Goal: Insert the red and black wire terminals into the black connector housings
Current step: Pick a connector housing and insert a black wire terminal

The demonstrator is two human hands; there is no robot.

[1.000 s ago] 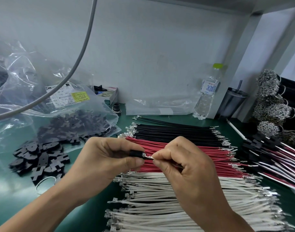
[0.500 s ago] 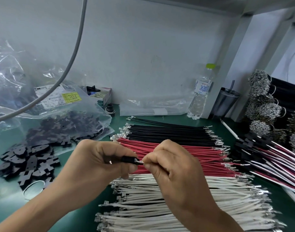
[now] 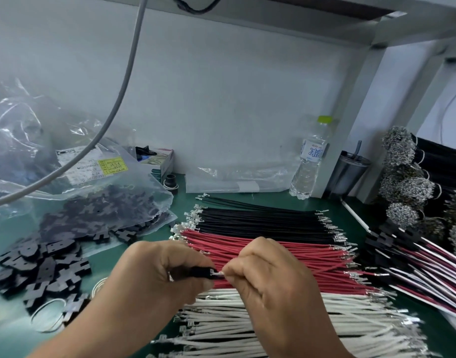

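Black plastic connector housing [image 3: 201,272], small and blocky, is pinched in the left hand [image 3: 154,277], whose fingers curl round it just above the green bench [image 3: 309,202]. The right hand [image 3: 270,282] meets it from the right, fingertips closed together on a silver metal wire terminal [image 3: 217,274] whose tip touches the housing's open end. The wire behind that terminal is hidden in the right hand, so its colour cannot be told.

Under the hands lie three flat rows of cut wires: black wires [image 3: 263,223] farthest, red wires [image 3: 273,250] in the middle, white wires [image 3: 286,329] nearest. Loose black housings [image 3: 40,267] are heaped at the left, beside a clear plastic bag [image 3: 97,202] holding more. Finished assemblies [image 3: 423,264] appear stacked at the right.

The step in hand looks like seating one terminal. Next, it probably needs a straight push along the cavity until it seats, with the housing held steady.
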